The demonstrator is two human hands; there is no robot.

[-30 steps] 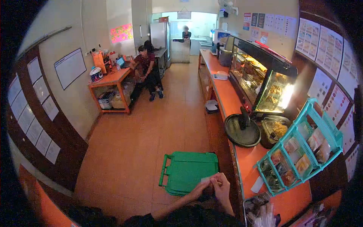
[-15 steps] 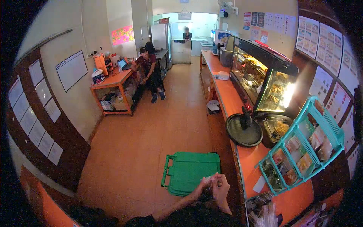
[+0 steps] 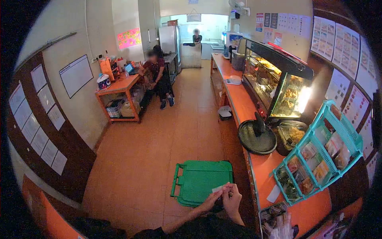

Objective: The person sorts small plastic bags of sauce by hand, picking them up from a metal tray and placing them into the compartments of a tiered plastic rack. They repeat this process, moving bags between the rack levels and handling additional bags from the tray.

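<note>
Both of my hands meet near the bottom centre, over the near right corner of a green bin lid (image 3: pixel 205 179). My left hand (image 3: pixel 213 200) has its fingers closed on a small whitish strip (image 3: pixel 217 189), which sticks out past the fingertips. The fingers of my right hand (image 3: pixel 232 199) are pinched together against it; whatever they grip is too small to make out. To the right is the orange counter (image 3: pixel 260 167) with a dark stone mortar (image 3: pixel 257 137) and a turquoise rack (image 3: pixel 318 155) of packed bags.
A lit food display case (image 3: pixel 274 79) stands on the counter beside a glass tray of food (image 3: pixel 293 133). One person (image 3: pixel 153 71) sits by an orange table (image 3: pixel 119 83) at the left. Another person (image 3: pixel 196 38) is at the far end.
The whitish strip shows more clearly at my left fingertips. My hands have barely moved. The seated person's head has shifted slightly.
</note>
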